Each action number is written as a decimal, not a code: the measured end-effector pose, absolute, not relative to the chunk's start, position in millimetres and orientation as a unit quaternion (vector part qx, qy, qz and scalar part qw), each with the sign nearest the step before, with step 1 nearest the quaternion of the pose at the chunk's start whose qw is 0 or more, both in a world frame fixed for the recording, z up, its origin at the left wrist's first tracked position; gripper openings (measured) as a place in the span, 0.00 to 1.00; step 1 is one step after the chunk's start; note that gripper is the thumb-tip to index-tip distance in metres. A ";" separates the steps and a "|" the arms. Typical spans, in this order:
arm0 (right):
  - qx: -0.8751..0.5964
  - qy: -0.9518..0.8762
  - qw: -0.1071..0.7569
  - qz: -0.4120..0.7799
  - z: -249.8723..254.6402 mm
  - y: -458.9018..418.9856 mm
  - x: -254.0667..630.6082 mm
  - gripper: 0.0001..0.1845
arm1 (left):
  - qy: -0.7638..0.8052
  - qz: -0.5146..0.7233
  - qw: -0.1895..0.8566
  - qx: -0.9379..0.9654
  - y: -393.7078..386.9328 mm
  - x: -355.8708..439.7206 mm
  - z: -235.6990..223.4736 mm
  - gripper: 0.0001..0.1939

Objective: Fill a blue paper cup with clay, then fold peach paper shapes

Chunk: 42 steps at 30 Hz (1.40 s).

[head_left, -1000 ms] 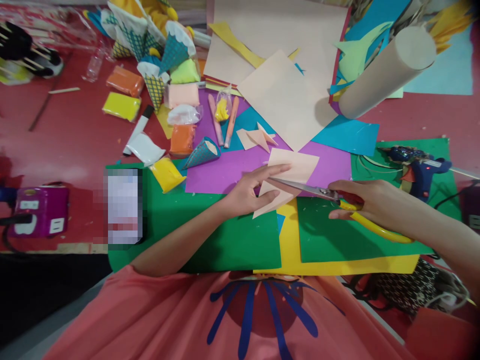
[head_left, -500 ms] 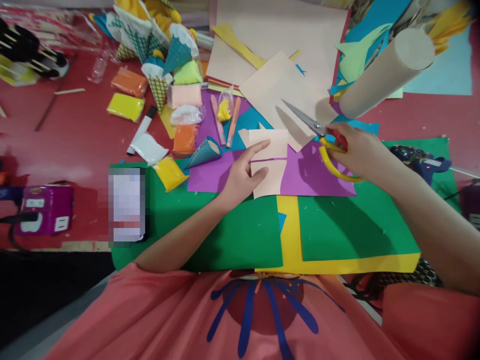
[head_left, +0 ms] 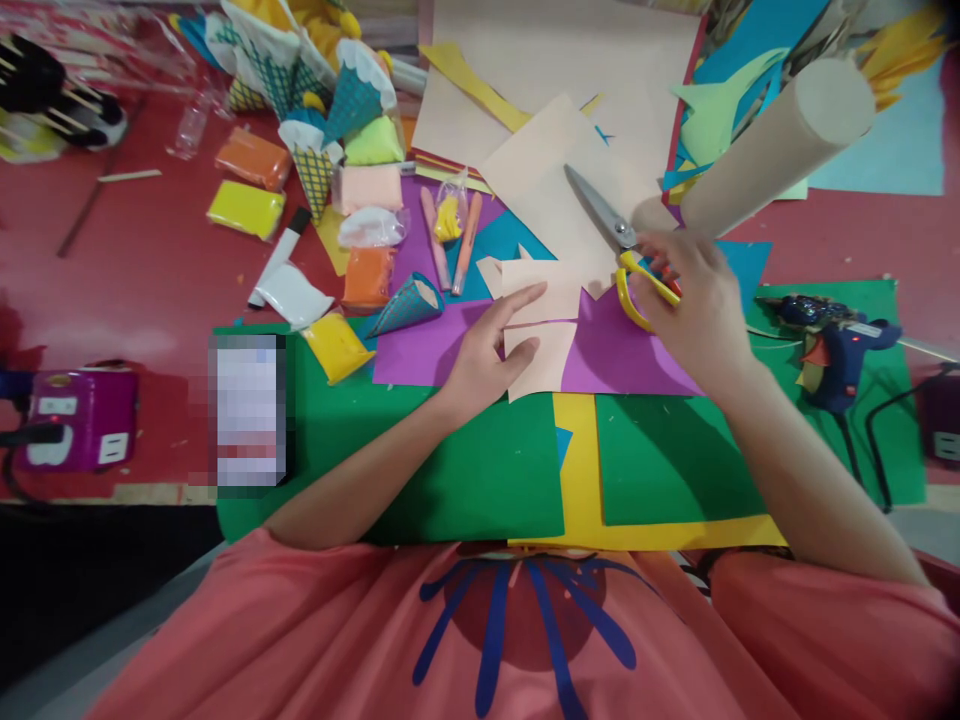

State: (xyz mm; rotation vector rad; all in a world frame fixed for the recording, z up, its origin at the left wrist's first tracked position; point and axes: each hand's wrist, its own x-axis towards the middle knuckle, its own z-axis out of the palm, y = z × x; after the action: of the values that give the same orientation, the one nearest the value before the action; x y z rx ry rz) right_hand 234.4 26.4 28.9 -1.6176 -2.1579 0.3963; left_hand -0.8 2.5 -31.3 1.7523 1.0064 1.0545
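Red craft counter [head_left: 71,300] holds a purple power block [head_left: 82,400] near its front edge at far left, with a phone-like device [head_left: 251,410] close by. Farther right, a teal cone [head_left: 409,305] rests beside packets of modeling material. Toward the counter's middle, the left hand [head_left: 480,355] spreads thumb and fingers over two pale paper pieces, the upper piece [head_left: 555,285] and lower piece [head_left: 551,355], split by a narrow gap. To their right, the right hand [head_left: 705,300] curls around the handles of closed scissors [head_left: 622,232], which no longer cross the paper as they did a second ago; the cut appears complete. A glue gun [head_left: 832,360] lies toward the counter's right side.
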 end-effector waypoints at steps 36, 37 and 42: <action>-0.556 -0.627 0.525 0.148 -22.1 -13.0 206.7 0.13 | 0.406 0.495 0.424 0.640 -6.0 -0.6 -20.7 0.12; -0.539 -0.644 0.523 0.148 -21.7 -14.8 205.5 0.14 | 0.385 0.488 0.446 0.645 -8.1 0.9 -22.0 0.11; -0.426 -0.753 0.477 0.158 -18.9 -21.2 200.6 0.21 | 0.291 0.474 0.518 0.650 -9.0 8.4 -29.7 0.28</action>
State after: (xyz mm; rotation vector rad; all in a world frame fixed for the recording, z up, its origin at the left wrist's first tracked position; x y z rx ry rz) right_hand 200.6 -21.2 -18.9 -1.0409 -1.8389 0.3869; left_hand 8.4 -9.0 -29.7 1.5603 0.6984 1.1371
